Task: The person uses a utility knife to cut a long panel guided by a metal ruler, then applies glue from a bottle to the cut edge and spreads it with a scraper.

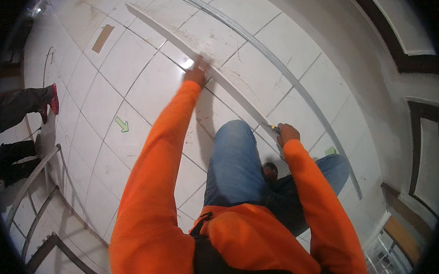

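Right hand (287, 133) closed around a small yellow-tipped tool (275, 128), its tip against the near end of a long white strip (227, 83). Strip lies diagonally across the white tiled floor (128, 67). Farther along, left hand (196, 74) presses flat on the strip. Beyond: thin curved metal rail (295, 87), parallel, apart.

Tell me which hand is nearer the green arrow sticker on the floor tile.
Left. The left hand presses the white strip up and right of the green arrow sticker; the right hand is far to its right.
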`<action>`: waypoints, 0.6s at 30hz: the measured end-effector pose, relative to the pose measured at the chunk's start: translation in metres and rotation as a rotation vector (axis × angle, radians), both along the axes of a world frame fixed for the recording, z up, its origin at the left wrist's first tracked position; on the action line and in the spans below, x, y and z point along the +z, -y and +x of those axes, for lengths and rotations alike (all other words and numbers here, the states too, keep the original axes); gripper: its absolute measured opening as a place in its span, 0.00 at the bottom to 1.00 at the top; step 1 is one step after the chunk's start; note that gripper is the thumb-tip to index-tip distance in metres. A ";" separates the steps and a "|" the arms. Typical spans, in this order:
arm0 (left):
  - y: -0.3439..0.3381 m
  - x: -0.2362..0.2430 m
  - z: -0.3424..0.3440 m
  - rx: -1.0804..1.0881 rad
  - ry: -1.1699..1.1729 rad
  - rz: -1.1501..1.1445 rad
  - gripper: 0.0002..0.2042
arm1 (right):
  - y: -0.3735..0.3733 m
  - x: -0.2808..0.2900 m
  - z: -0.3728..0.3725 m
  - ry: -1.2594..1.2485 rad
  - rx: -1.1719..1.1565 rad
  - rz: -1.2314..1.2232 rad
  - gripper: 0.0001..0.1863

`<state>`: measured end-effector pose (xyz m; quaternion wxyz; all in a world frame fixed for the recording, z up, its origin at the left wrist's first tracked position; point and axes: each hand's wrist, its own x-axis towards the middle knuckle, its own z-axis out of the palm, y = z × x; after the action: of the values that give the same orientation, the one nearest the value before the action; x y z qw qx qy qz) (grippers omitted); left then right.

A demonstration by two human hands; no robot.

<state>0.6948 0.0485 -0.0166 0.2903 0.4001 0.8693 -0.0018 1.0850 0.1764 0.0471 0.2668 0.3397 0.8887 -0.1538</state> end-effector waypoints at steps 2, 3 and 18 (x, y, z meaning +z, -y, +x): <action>0.005 0.003 -0.030 0.176 -0.637 -0.066 0.33 | -0.002 0.000 0.003 0.126 -0.023 -0.029 0.10; 0.006 0.004 -0.036 0.178 -0.642 -0.053 0.33 | -0.002 0.000 0.004 0.098 -0.015 -0.025 0.10; -0.045 0.026 0.046 -0.456 -0.177 0.457 0.14 | -0.026 0.032 0.015 0.145 -0.079 0.075 0.09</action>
<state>0.7410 0.0933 0.0095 0.1085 0.6374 0.7571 0.0934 1.1002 0.2029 0.0787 0.3112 0.3946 0.8580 -0.1059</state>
